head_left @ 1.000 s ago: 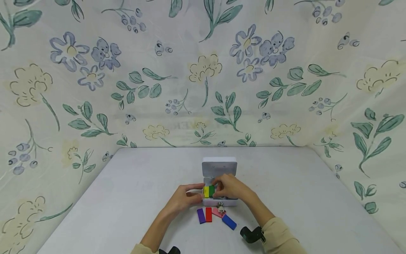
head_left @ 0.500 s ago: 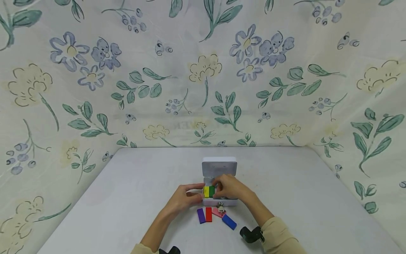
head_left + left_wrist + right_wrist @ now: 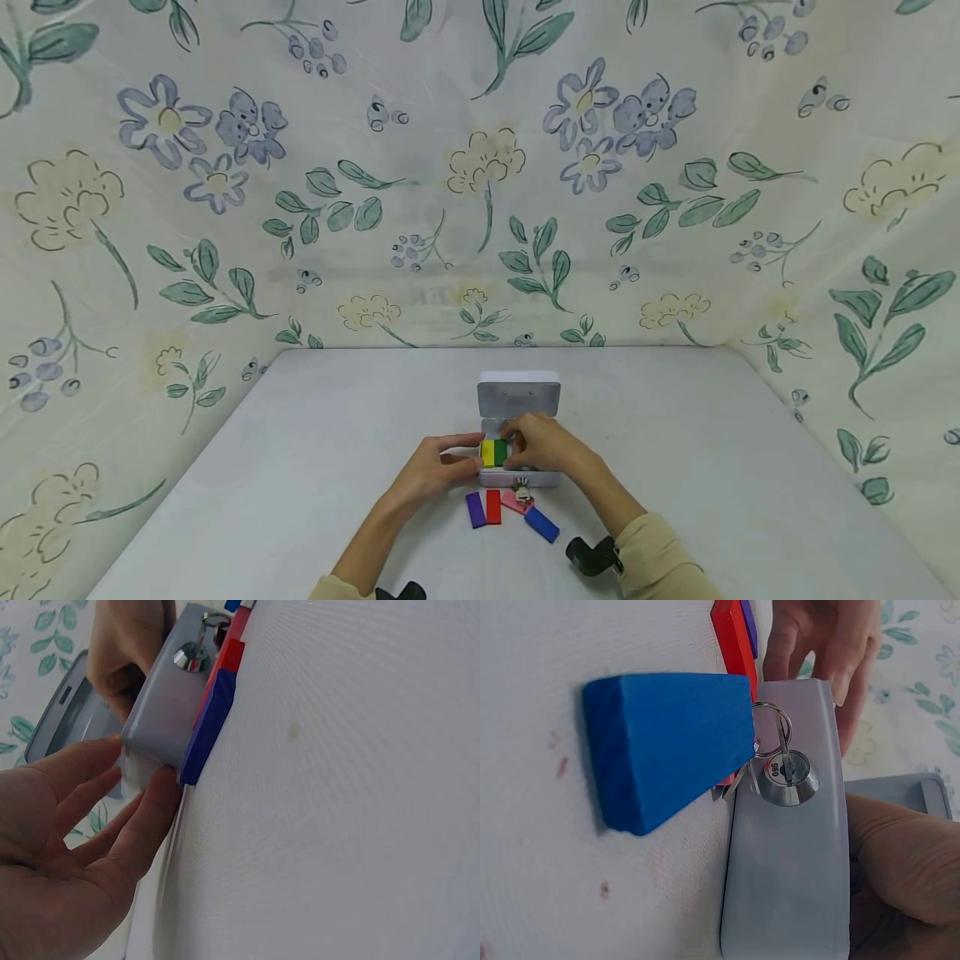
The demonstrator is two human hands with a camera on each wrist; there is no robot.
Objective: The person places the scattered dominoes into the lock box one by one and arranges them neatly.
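A small light-grey metal lock box [image 3: 495, 478] stands on the table with its lid [image 3: 519, 400] raised. Inside, a yellow block [image 3: 488, 453] and a green block [image 3: 501, 453] lie side by side at the left end. My left hand [image 3: 431, 471] touches the box's left side with thumb and fingertips, fingers fairly straight. My right hand [image 3: 547, 442] reaches into the box, its thumb and index finger curled at the green block; its other fingertips are hidden. In the right wrist view, a key sits in the lock [image 3: 789, 780], with a ring hanging from it.
In front of the box lie a purple block [image 3: 476, 510], a red block [image 3: 493, 507], a pink piece [image 3: 513, 502] partly under the keys, and a blue block [image 3: 542, 525]. A floral cloth [image 3: 435, 233] hangs behind the white table [image 3: 337, 433].
The yellow and green blocks sit very slightly lower in the box than a second ago. Both hands have otherwise stayed in place.
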